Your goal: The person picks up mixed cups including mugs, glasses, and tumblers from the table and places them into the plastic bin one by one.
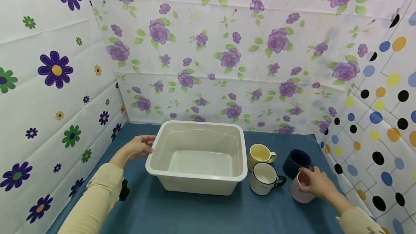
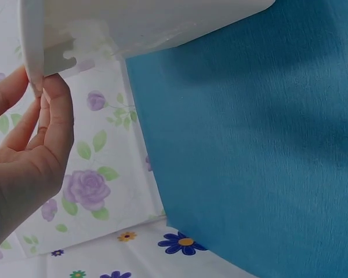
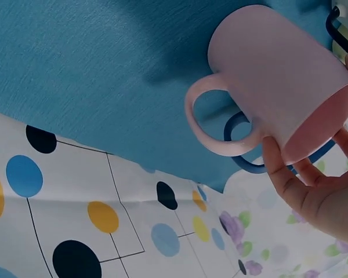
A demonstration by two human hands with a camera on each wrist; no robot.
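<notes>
L fingers (image 2: 61, 113) pinch wht basin (image 1: 198, 185), R fingers (image 3: 284, 176) pink mug (image 3: 272, 63)

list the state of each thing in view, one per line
white basin: upright, empty, rim pinched by left hand
pink mug: gripped near its rim by right hand
navy mug: upright, inside too dark to tell
yellow mug: upright, no contents visible
white mug: upright, no contents visible

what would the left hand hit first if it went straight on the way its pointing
The white basin: the left hand pinches its rim, so it would likely push straight into the basin, though depth is unclear.
</notes>
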